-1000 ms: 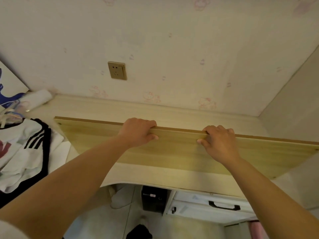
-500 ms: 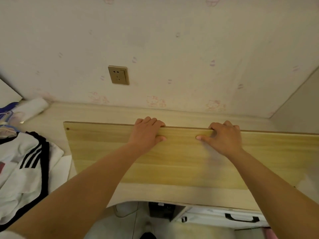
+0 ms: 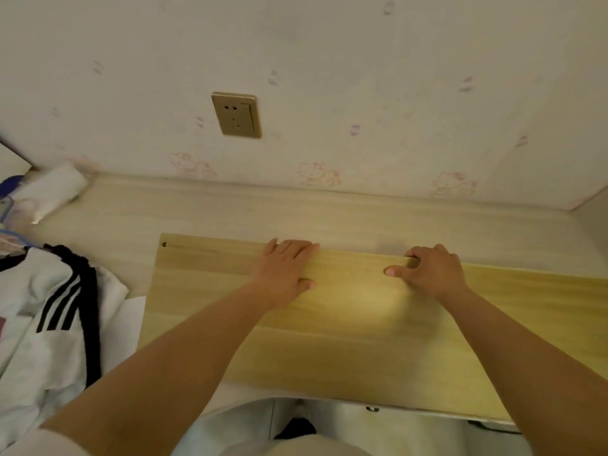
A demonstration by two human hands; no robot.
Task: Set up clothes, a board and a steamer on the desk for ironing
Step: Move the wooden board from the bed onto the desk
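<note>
While the left hand (image 3: 284, 269) lies flat and the right hand (image 3: 434, 271) curls over its far edge, the board (image 3: 362, 324) overhanging the counter's (image 3: 230, 212) near edge could tip off; clothes (image 3: 42, 311) sit left.

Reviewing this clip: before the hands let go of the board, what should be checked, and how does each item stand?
1. Board flat on the desk: cannot tell; the far edge looks down.
2. Left hand lies flat on the board: ok.
3. Right hand free of the far edge: not ok, fingers curl over it.
4. Board clear of the clothes: ok, a gap shows.
5. Wall socket unobstructed: ok.
6. Steamer on the desk: not ok, none in view.
</note>
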